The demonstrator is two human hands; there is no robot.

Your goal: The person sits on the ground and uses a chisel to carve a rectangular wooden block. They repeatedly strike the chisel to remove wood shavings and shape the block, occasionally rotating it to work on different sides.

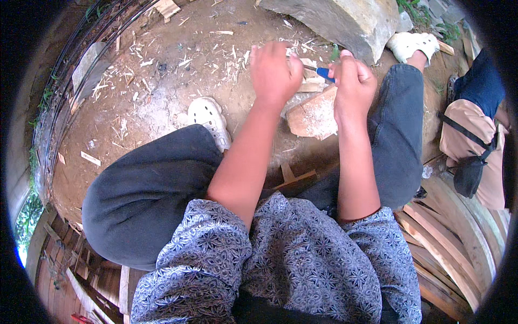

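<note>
In front of me, my right hand [354, 86] is closed around a blue-handled tool [324, 74] with a thin metal shaft. The shaft points left, toward my other hand, and its tip is hidden. My left hand [275, 74] shows its back, with curled fingers and the thumb toward the tool. Whatever those fingers hold is out of sight. Just below and between the hands sits a pale block of wood or stone [313, 117] with a white, powdery face. A light wood piece [311, 83] lies behind it, partly covered by the tool and my hands.
Wood chips [232, 70] litter the dirt ground. A large rock [345, 21] stands ahead on the right. Black cables [59, 81] curve along the left. Long planks [442, 243] lie at lower right, near another person's tan-clothed leg [469, 129]. My cream clogs [208, 116] rest on the dirt.
</note>
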